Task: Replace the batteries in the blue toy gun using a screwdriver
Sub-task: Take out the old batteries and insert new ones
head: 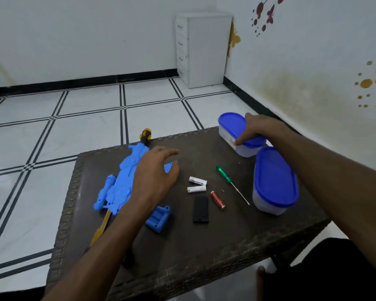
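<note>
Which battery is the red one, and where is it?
The red battery lies nearest the green screwdriver, right of the black cover. The other two batteries are white and lie side by side, farther back.

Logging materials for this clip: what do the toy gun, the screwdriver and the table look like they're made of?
Toy gun: moulded blue plastic, matte, ridged detail.
Screwdriver: translucent green handle, likely plastic; thin, pale shaft, probably metal.
Table: dark brown top with a slight sheen and a woven-looking rim, perhaps wicker or synthetic rattan; hard to tell.
</note>
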Available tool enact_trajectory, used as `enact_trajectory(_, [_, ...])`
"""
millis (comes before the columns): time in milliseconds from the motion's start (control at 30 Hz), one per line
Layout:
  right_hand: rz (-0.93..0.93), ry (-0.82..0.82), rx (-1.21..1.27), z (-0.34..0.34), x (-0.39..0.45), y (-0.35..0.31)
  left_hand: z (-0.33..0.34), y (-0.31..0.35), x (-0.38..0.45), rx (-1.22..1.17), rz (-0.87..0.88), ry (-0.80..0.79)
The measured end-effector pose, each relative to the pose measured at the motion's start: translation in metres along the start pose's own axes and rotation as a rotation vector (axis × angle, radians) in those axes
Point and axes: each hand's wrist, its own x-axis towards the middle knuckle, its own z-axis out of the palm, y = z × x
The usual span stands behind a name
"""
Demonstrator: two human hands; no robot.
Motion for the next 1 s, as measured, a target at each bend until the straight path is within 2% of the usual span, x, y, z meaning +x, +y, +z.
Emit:
enact_trajectory(200, [-0.11, -0.062, -0.012, -0.009, 0.012, -0.005, 0.011, -0.001, 0.02, -0.015, 0.001, -0.016])
enact_trajectory(400, [-0.405, -0.182, -0.07, -0.009, 0.014, -0.027, 0.022, 0.001, 0.035, 0.002, 0.011, -0.063])
enact_trajectory(567, [-0.521, -0.212, 0.057, -0.013, 0.012, -0.031, 0.039, 0.01, 0.052, 0.13, 0.015, -0.245])
enact_trajectory(633, [-0.434, -0.117, 0.23, -0.009, 0.012, -0.023, 0.048, 0.015, 0.061, 0.173, 0.007, -0.312])
enact_trajectory(733, [-0.144, 0.087, 0.434, 0.002, 0.017, -0.005, 0.059, 0.025, 0.079, 0.183, -0.022, -0.368])
enact_trajectory(800, [-0.027, 0.019, 0.547, 0.011, 0.016, 0.004, 0.065, 0.029, 0.089, 0.189, -0.043, -0.392])
enact_trajectory(900, [0.046, -0.092, 0.755, 0.018, 0.012, 0.005, 0.073, 0.032, 0.095, 0.285, -0.036, -0.403])
enact_trajectory(1000, [0.048, -0.08, 0.734, 0.019, 0.011, -0.001, 0.078, 0.037, 0.091, 0.395, -0.05, -0.438])
